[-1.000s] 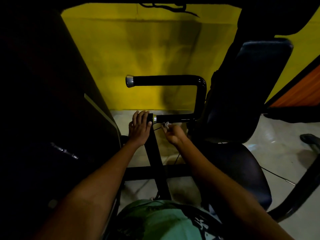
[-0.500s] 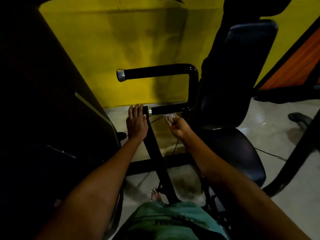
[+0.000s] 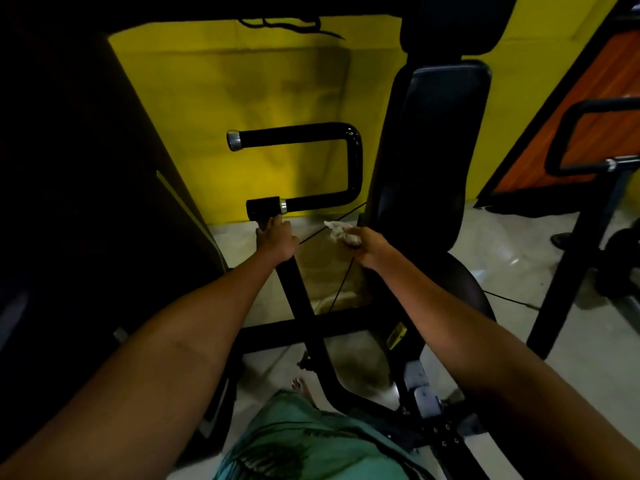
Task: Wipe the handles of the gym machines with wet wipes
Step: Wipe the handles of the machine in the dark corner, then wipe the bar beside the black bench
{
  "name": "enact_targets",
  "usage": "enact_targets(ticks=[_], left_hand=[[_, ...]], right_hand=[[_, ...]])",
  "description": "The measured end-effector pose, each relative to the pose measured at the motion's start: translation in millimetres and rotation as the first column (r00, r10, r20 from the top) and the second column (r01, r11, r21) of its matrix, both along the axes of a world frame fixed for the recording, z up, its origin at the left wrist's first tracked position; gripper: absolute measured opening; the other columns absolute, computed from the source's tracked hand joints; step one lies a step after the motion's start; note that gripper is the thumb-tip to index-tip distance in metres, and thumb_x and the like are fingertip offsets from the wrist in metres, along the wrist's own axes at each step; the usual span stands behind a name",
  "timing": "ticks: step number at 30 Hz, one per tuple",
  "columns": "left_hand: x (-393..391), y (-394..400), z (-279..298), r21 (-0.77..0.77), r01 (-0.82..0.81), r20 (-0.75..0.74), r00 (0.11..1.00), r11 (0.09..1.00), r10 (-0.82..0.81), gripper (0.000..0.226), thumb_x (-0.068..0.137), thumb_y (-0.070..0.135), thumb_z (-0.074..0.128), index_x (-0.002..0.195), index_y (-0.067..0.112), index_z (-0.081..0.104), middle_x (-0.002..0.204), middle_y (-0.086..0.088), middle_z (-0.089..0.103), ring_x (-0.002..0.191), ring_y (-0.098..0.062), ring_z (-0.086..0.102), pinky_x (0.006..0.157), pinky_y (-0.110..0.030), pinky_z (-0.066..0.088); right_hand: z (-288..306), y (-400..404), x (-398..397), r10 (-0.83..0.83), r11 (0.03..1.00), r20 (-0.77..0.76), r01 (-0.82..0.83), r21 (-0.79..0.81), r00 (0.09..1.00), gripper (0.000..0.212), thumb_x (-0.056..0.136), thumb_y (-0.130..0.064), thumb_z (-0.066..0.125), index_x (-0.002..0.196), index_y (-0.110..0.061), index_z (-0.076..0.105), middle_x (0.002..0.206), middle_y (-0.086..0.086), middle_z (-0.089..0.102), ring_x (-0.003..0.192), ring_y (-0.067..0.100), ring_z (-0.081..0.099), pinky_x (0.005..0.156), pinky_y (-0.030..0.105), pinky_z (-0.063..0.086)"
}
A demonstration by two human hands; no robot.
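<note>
The left hand (image 3: 277, 239) is resting on the top of the black post (image 3: 301, 299), directly below the short black sleeve (image 3: 264, 206) at the lower end of the handle (image 3: 353, 164); its fingers are lying together against the post, and whether they are curling around it cannot be told from this angle. The right hand (image 3: 367, 244) is pinching a crumpled white wipe (image 3: 341, 232) between curled fingers and thumb, with the loose end of the wipe projecting toward the handle. The wipe is hanging below and to the right of the handle's lower bar, apart from it and just in front of the lower edge of the backrest (image 3: 440, 150). The handle is a black U-shaped tube lying on its side (open end to the left), with a metal cap (image 3: 233, 140) on the upper bar and a metal ring (image 3: 283, 206) where the lower bar is entering the sleeve. A thin black cable (image 3: 311, 235) is running diagonally between the two hands. The seat (image 3: 465, 289) is sitting below the backrest, to the right of the right forearm. A yellow wall (image 3: 242, 98) is standing behind the handle. A second machine (image 3: 568, 244) with its own black handle is standing at the right edge of the floor (image 3: 502, 258). Green clothing (image 3: 311, 441) is showing at the bottom centre.
</note>
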State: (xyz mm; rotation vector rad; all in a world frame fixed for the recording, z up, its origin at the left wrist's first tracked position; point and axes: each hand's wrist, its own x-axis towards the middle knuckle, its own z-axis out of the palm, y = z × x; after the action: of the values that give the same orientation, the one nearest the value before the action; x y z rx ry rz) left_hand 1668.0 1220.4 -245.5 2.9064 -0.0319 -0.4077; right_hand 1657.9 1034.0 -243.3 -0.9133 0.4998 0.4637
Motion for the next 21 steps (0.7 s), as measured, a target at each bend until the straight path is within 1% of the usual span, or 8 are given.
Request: enact_targets(ticks=[2, 4, 8, 11, 14, 16, 18, 21], left_hand=[[-21.1, -13.7, 1.3, -0.015, 0.046, 0.015, 0.999, 0.999, -0.046, 0.042, 0.099, 0.027, 0.039, 0.136, 0.006, 0.042, 0.149, -0.013, 0.027, 0.134, -0.031, 0.031, 0.11, -0.045, 0.024], [-39.4, -27.9, 3.2, -0.014, 0.086, 0.005, 0.996, 0.996, -0.086, 0.04, 0.099, 0.027, 0.039, 0.131, 0.005, 0.046, 0.141, -0.014, 0.036, 0.127, -0.033, 0.039, 0.107, -0.043, 0.029], [-68.9, -55.3, 9.4, -0.013, 0.195, -0.109, 0.975, 0.981, -0.195, 0.036, 0.098, 0.031, 0.04, 0.111, 0.003, 0.059, 0.118, -0.017, 0.057, 0.105, -0.031, 0.056, 0.08, -0.032, 0.041], [-88.1, -82.6, 10.5, -0.065, 0.26, -0.166, 0.949, 0.963, -0.267, 0.039, 0.096, 0.03, 0.045, 0.121, 0.002, 0.055, 0.12, -0.016, 0.057, 0.102, -0.03, 0.056, 0.073, -0.029, 0.038], [-104.6, -113.1, 12.9, -0.072, 0.4, -0.19, 0.894, 0.914, -0.406, 0.033, 0.099, 0.027, 0.042, 0.113, 0.001, 0.056, 0.113, -0.017, 0.056, 0.094, -0.028, 0.053, 0.072, -0.031, 0.038], [-112.2, -136.0, 14.6, -0.066, 0.491, -0.195, 0.847, 0.869, -0.494, 0.034, 0.1, 0.027, 0.039, 0.114, 0.0, 0.055, 0.112, -0.016, 0.055, 0.102, -0.031, 0.054, 0.079, -0.034, 0.042], [-119.0, -158.8, 16.6, -0.036, 0.569, -0.194, 0.802, 0.822, -0.564, 0.041, 0.1, 0.029, 0.038, 0.124, -0.001, 0.051, 0.125, -0.018, 0.053, 0.113, -0.034, 0.052, 0.09, -0.039, 0.043], [-138.5, -198.5, 19.6, 0.021, 0.692, -0.168, 0.714, 0.722, -0.68, 0.042, 0.098, 0.029, 0.04, 0.125, 0.0, 0.053, 0.129, -0.019, 0.053, 0.115, -0.035, 0.052, 0.092, -0.039, 0.043]], right_hand=[[2.8, -12.4, -15.2, -0.096, 0.971, -0.019, 0.089, -0.222, 0.995, 0.031, 0.093, 0.002, 0.043, 0.123, 0.007, 0.047, 0.107, 0.017, 0.059, 0.073, 0.016, 0.062, 0.066, 0.021, 0.054], [9.1, -25.5, -33.4, -0.18, 0.903, -0.023, 0.156, -0.4, 0.983, 0.027, 0.084, 0.01, 0.058, 0.109, 0.007, 0.051, 0.113, 0.019, 0.058, 0.092, 0.027, 0.064, 0.083, 0.033, 0.054], [25.1, -60.8, -80.6, -0.123, 0.817, -0.033, 0.083, -0.57, 0.992, 0.026, 0.083, 0.012, 0.058, 0.109, 0.006, 0.055, 0.123, 0.014, 0.056, 0.113, 0.024, 0.057, 0.087, 0.025, 0.052], [22.2, -98.9, -120.3, -0.153, 0.776, 0.045, 0.148, -0.614, 0.987, 0.036, 0.083, 0.008, 0.059, 0.118, 0.01, 0.053, 0.123, 0.021, 0.056, 0.106, 0.027, 0.061, 0.076, 0.026, 0.055], [23.9, -125.6, -157.0, -0.12, 0.668, 0.002, 0.082, -0.739, 0.993, 0.035, 0.072, 0.003, 0.072, 0.105, 0.008, 0.062, 0.104, 0.017, 0.066, 0.089, 0.022, 0.067, 0.07, 0.026, 0.056], [27.3, -143.6, -180.8, -0.108, 0.546, -0.001, 0.058, -0.836, 0.994, 0.027, 0.07, -0.002, 0.073, 0.097, 0.002, 0.068, 0.094, 0.011, 0.069, 0.079, 0.016, 0.067, 0.064, 0.021, 0.055], [34.5, -160.9, -204.6, -0.106, 0.361, -0.001, 0.038, -0.932, 0.994, 0.009, 0.071, -0.009, 0.073, 0.079, -0.005, 0.071, 0.09, 0.01, 0.071, 0.074, 0.015, 0.065, 0.056, 0.017, 0.047], [42.0, -185.9, -249.3, -0.203, 0.151, 0.028, 0.059, -0.987, 0.979, 0.018, 0.071, -0.017, 0.075, 0.076, -0.001, 0.071, 0.073, 0.014, 0.062, 0.074, 0.019, 0.059, 0.061, 0.024, 0.038]])
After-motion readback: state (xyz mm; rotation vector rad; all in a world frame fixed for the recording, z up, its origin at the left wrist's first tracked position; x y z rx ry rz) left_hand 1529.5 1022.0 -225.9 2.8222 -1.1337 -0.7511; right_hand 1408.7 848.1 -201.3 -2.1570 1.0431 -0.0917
